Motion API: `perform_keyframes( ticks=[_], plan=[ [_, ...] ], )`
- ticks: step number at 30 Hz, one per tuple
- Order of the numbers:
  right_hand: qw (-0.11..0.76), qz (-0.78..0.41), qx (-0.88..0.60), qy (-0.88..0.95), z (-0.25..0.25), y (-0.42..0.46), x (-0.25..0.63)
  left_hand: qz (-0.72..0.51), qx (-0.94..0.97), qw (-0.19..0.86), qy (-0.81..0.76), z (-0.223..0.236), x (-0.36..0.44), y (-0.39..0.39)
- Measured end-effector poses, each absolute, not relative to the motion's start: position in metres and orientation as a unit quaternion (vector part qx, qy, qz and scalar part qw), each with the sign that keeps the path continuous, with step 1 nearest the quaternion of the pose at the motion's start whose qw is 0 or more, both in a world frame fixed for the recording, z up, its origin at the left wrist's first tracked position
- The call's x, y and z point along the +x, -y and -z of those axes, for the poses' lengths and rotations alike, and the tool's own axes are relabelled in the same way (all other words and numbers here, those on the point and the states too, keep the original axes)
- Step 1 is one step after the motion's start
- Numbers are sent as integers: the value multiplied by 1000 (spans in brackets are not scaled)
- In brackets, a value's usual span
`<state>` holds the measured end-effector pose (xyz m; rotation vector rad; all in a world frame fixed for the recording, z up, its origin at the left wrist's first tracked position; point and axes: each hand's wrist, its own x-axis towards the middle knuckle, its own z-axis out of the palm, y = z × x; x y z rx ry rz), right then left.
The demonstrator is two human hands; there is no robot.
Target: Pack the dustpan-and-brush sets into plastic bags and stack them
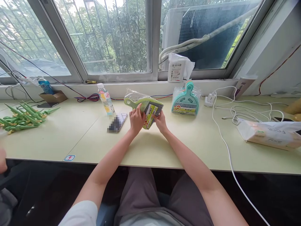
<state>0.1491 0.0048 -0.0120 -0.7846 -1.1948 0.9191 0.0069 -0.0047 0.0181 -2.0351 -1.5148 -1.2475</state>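
Observation:
A small green dustpan and brush set [148, 113], with grey bristles, a yellow label and a clear plastic wrapper, is tilted just above the table between my hands. My left hand [137, 119] grips its left side below the handle, thumb pressed on the front. On the right edge, near the bristles, my right hand [161, 121] closes its fingers. Further right lies a turquoise dustpan and brush set [185, 102] in clear plastic, its handle pointing to the window. A phone [118, 122], partly blurred out, rests left of my left hand.
A drink bottle [105, 99] stands behind the phone. Green plant-like pieces [22, 117] lie at far left, near another person's hand [2, 160]. White cables [249, 113], a charger [208, 101] and a tissue pack [270, 134] occupy the right. One cable hangs over the table's front edge.

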Motion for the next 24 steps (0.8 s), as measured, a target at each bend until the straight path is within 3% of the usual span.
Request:
perform_keyframes(
  ticks=[7, 24],
  plan=[
    [656, -414, -335, 535, 13, -4, 148, 412, -766, 160, 466, -16, 3, 8],
    [623, -420, -325, 574, 15, -2, 144, 448, -742, 140, 479, -21, 4, 4]
  ],
)
